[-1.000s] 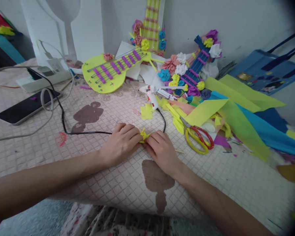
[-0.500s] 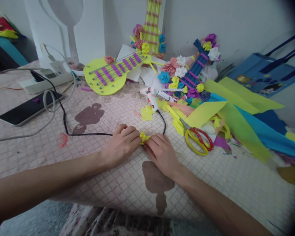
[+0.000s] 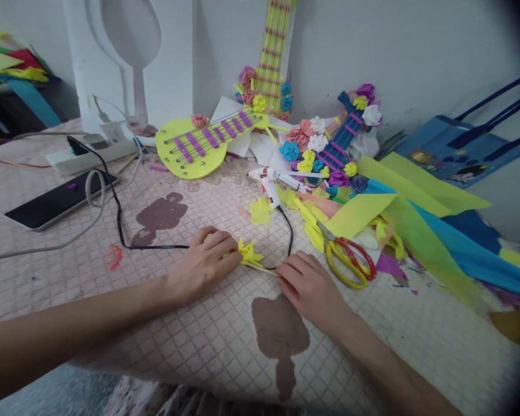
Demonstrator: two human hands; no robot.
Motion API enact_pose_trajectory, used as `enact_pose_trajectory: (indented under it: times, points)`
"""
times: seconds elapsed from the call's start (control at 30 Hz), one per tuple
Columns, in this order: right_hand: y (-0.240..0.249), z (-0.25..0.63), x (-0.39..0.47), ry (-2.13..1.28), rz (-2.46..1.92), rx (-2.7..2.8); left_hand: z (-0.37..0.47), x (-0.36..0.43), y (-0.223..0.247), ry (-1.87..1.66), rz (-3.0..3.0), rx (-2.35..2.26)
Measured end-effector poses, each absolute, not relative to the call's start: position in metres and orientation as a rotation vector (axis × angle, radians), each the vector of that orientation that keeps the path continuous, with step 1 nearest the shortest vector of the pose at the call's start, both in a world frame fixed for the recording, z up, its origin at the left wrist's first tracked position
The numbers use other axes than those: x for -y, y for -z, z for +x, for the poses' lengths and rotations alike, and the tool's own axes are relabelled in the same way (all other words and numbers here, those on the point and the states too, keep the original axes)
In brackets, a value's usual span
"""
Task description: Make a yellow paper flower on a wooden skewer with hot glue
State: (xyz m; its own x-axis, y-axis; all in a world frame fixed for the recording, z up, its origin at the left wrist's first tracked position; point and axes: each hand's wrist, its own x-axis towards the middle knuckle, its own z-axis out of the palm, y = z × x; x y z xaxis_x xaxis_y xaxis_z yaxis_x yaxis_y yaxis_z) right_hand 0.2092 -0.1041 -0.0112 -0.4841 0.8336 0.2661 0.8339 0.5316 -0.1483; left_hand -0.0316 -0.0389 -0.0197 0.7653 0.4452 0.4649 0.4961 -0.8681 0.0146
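My left hand (image 3: 210, 258) is closed on a yellow paper flower (image 3: 250, 253), whose pointed petals stick out to the right of the fingers. A thin pale stick (image 3: 263, 269) runs from the flower to my right hand (image 3: 309, 286), which pinches its far end. Both hands are low over the checked cloth on the table. Just beyond them lies a white glue gun (image 3: 270, 189) with a small red light, its black cord curving down between the hands. To the right rest scissors (image 3: 351, 263) with red and yellow handles.
Yellow and blue paper sheets (image 3: 442, 231) spread over the right side. At the back are a yellow paper guitar (image 3: 193, 156) and a blue one (image 3: 340, 136) with paper flowers. A black phone (image 3: 60, 199), a power strip (image 3: 91, 157) and cords lie left; a blue bag (image 3: 463, 144) stands right.
My hands have moved apart, the right one drawing right and toward me. More of the yellow flower shows, and the stick between the hands has come into sight. The view has shifted slightly.
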Motion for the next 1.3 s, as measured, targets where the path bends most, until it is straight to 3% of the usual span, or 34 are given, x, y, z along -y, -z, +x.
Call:
enact_pose_trajectory:
  times: [0.2, 0.47, 0.63, 0.87, 1.1, 1.3]
  points:
    - [0.018, 0.258, 0.09, 0.04, -1.709, 2.09, -0.048, 0.029, 0.018, 0.809, -2.888, 0.773]
    - [0.017, 0.26, 0.036, 0.29, -1.912, 2.132, -0.071, 0.017, 0.019, 0.77, -2.847, 0.579]
    - [0.012, 0.239, -0.032, 0.047, -1.663, 2.056, -0.078, 0.014, 0.021, 0.765, -2.873, 0.595]
    - [0.018, 0.208, -0.108, -0.327, -1.751, 1.932, -0.076, 0.016, 0.015, 0.78, -2.886, 0.607]
    - [0.006, 0.198, -0.08, -0.339, -1.609, 1.822, -0.073, -0.001, 0.009, 0.882, -2.83, 0.637]
    - [-0.018, 0.196, -0.008, -0.611, -1.578, 1.841, -0.08, -0.013, 0.013, 0.812, -2.798, 0.578]
